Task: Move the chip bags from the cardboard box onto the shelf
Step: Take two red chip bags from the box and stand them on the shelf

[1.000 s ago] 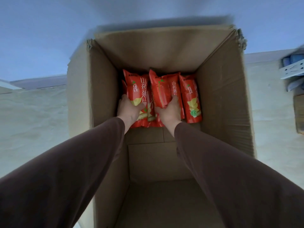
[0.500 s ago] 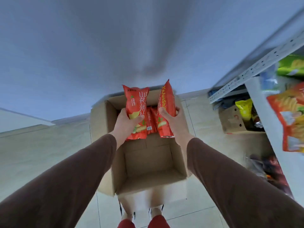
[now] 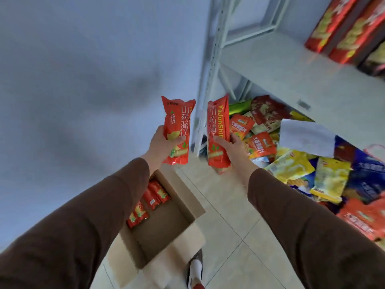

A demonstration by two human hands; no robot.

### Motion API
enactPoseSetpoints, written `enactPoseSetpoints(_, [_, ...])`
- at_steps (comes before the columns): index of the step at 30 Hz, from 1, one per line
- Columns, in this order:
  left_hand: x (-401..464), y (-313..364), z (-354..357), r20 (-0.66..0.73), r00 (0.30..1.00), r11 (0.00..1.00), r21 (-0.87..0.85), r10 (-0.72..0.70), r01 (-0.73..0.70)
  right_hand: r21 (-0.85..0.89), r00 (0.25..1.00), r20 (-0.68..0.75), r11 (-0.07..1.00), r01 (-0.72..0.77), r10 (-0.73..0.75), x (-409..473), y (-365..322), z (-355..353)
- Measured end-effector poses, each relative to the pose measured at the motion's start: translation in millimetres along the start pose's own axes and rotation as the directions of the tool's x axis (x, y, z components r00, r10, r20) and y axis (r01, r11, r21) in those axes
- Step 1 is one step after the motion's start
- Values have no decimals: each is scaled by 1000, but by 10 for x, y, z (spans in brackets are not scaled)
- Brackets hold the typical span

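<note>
Chip bags, red: my left hand (image 3: 161, 147) clamps one (image 3: 177, 130) reading "CRISPY", my right hand (image 3: 233, 150) clamps another (image 3: 218, 132) reading "YaJunShi", above the cardboard box (image 3: 177, 215), beside the shelf (image 3: 291, 65).

"CRISPY" and "山药薄片" on left red chip bag (image 3: 177, 130), "YaJunShi" on right red chip bag (image 3: 218, 134)

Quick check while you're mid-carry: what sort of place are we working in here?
Probably a small shop or stockroom. A white metal shelf carries red snack packs, mixed snack bags are heaped on the level below, and an open cardboard box of stock sits on the tiled floor.
</note>
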State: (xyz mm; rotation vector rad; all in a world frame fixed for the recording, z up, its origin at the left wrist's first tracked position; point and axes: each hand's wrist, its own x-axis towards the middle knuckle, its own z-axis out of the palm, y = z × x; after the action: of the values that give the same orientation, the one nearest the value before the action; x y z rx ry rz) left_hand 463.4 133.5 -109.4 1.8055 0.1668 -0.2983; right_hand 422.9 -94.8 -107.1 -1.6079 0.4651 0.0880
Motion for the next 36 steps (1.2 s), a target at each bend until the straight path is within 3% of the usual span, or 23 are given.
enactPoseSetpoints(4, [-416, 613, 705, 162, 979, 992, -4, 124, -125, 55, 982, -172, 995, 88, -77, -577, -232, -880])
enactPoseSetpoints(8, [-843, 1077, 1519, 354, 907, 974, -51, 226, -223, 104, 941, -326, 986, 133, -93, -1178, -359, -1733])
enactPoseSetpoints(16, [-1761, 1706, 3445, 576, 771, 953, -52, 272, -297, 36, 821, -554, 981, 191, -140, -2217, -221, -3641])
enactPoseSetpoints(26, [-2747, 2321, 5755, 665, 663, 924, -110, 343, -368, -5, 692, -709, 982, 188, -136, -2976, -70, -6003])
enactPoseSetpoints(36, [-2749, 2681, 7379, 708, 593, 893, -122, 384, -432, -5, 592, -801, 989, 149, -93, -2864, 117, -7542])
